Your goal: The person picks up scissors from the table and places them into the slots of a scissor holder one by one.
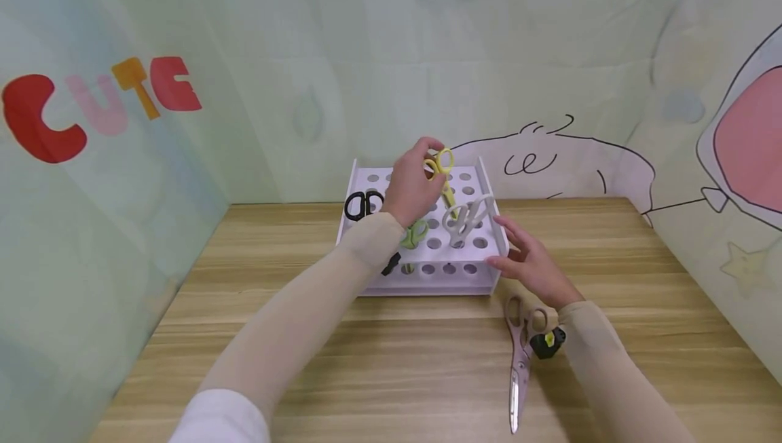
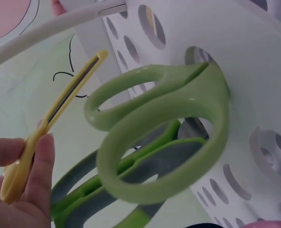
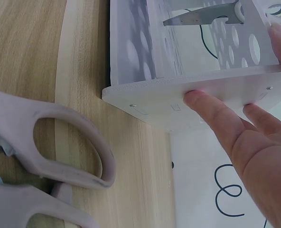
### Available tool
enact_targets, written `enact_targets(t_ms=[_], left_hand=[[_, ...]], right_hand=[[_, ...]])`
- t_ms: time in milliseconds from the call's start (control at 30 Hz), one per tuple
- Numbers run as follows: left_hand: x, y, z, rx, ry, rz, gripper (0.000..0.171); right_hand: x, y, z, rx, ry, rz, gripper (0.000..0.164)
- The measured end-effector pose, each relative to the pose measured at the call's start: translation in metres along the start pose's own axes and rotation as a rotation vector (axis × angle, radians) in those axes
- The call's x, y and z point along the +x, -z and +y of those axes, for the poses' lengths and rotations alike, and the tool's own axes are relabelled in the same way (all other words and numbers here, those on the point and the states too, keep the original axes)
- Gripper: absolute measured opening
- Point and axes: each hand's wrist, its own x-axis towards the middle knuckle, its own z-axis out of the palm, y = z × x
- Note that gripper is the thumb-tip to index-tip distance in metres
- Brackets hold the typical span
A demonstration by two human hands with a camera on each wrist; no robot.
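Observation:
My left hand [image 1: 414, 182] pinches the handle of small yellow scissors [image 1: 449, 192] above a white holed rack [image 1: 421, 289]. In the left wrist view their plastic-covered blades point away from the fingers, the tip apart from the rack. Light green scissors [image 2: 150, 114] stand in a hole close by, with grey-and-green scissors [image 2: 126, 175] behind them. My right hand [image 1: 530, 263] holds the rack's right side panel [image 3: 164, 102], thumb at the front corner and fingers against its outer face. White scissors [image 1: 467, 219] and black-handled scissors [image 1: 363, 205] also stand in the rack.
Large mauve scissors [image 1: 520, 355] lie on the wooden table [image 1: 293, 361] in front of the rack, below my right hand. A printed cloth [image 1: 293, 90] hangs behind the rack and along the table's sides.

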Motion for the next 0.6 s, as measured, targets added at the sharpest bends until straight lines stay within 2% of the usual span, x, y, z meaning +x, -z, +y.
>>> enact_targets(t_ms=[267, 600], left_hand=[[0.003, -0.006, 0.0, 0.144, -0.026, -0.111, 0.038], [0.003, -0.011, -0.001, 0.363, -0.007, -0.245, 0.033]], right_hand=[[0.001, -0.001, 0.0, 0.012, -0.005, 0.001, 0.082], [0.001, -0.003, 0.0, 0.006, -0.003, 0.002, 0.081]])
